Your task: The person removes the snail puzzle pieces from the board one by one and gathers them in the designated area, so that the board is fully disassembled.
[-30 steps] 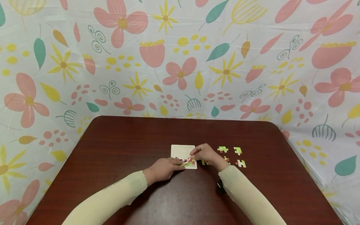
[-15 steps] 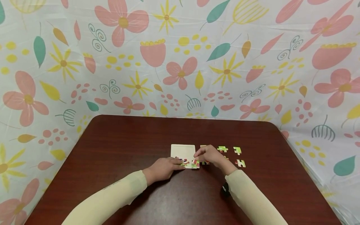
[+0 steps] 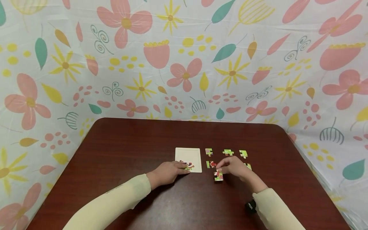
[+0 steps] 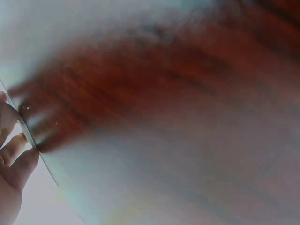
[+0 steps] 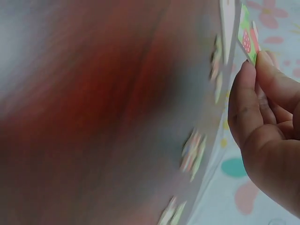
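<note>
My right hand (image 3: pixel 234 166) pinches a green and red puzzle piece (image 3: pixel 218 176) between thumb and fingertips, just off the board's lower right. In the right wrist view the same puzzle piece (image 5: pixel 246 35) is tilted, with a spotted red shape printed on it. My left hand (image 3: pixel 167 172) rests with extended fingers on the lower left of a pale square puzzle board (image 3: pixel 188 155). Under and beside those fingers lie printed puzzle pieces (image 3: pixel 189 166), partly hidden. The left wrist view shows only fingers (image 4: pixel 23 166) at an edge.
Right of the board lie several loose pieces, among them a purple-green piece (image 3: pixel 209 152), a red-centred piece (image 3: pixel 211 164), a green piece (image 3: pixel 228 152) and a corner piece (image 3: pixel 243 154). One piece (image 3: pixel 248 166) is partly behind my right hand. The dark table (image 3: pixel 129 137) meets a flowered cloth (image 3: pixel 184 76).
My right hand has lifted the green and red piece from the board's lower right corner and drawn it right and towards me. The left hand has stayed in place.
</note>
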A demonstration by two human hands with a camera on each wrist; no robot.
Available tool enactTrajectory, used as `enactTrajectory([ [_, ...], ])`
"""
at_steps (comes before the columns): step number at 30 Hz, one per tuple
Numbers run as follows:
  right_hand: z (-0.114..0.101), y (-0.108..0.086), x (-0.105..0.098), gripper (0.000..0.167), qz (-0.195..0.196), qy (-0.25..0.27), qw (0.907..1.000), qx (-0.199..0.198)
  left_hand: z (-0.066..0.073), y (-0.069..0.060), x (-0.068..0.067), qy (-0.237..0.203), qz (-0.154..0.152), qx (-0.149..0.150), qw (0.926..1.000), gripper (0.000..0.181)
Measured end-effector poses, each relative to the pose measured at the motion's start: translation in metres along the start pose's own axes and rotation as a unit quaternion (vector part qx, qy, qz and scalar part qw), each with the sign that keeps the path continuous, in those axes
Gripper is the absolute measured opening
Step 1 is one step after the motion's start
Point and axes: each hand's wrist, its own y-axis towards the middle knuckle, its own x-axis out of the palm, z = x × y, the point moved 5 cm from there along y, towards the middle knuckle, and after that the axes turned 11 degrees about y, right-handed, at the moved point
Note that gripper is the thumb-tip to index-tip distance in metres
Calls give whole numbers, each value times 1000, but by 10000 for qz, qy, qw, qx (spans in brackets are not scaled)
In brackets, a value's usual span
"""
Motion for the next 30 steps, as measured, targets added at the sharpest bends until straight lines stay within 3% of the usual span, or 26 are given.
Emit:
enactTrajectory([
  [6, 14, -20, -21, 23, -87, 174, 9998, 87, 0, 0, 1, 43, -151, -36, 9999, 53],
  [14, 23, -36, -46, 19, 18, -82, 9996, 265, 1, 0, 1, 59, -25, -12, 10000, 52],
  [30, 52, -56, -88, 22, -70, -244, 9985, 481, 2, -1, -1, -73, -90, -96, 9999, 52],
])
